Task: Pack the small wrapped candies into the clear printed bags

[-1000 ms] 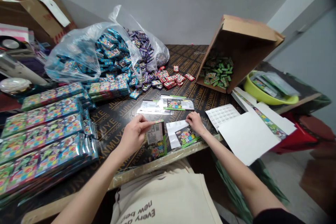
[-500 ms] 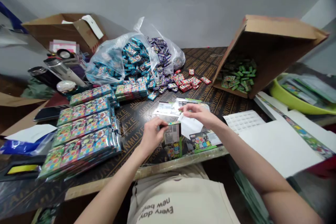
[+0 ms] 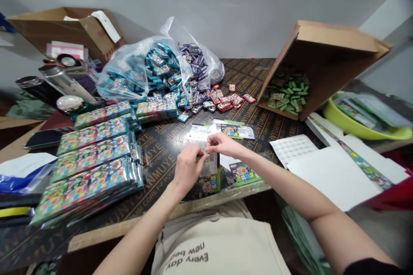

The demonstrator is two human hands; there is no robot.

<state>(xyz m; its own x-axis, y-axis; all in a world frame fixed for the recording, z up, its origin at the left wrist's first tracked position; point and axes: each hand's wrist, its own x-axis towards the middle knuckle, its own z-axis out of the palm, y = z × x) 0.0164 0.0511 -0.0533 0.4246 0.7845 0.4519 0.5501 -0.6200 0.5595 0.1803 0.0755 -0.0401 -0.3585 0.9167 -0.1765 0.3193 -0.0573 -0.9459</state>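
Just brought the right hand [image 3: 222,144] across to meet the left hand [image 3: 190,165]. Seen a second ago down by the flat pack [image 3: 245,175], then up over the white paper [image 3: 226,162], and now at the top of the black-and-green pack [image 3: 210,184]. Still holding that pack by its top edge with the left thumb and finger, pinched nearly closed. Standing upright near the front of the table [image 3: 155,146], just to the left of the white paper. Bent in close with the right fingers too, tips together right beside the left ones. Cannot tell from here whether pinching the pack's edge with them, holding something tiny, or only touching. Probably means working at the top edge with two hands now, not just one. Left lying on the table: the white paper, partly hidden behind the right wrist, and the flat pack, no longer touched.
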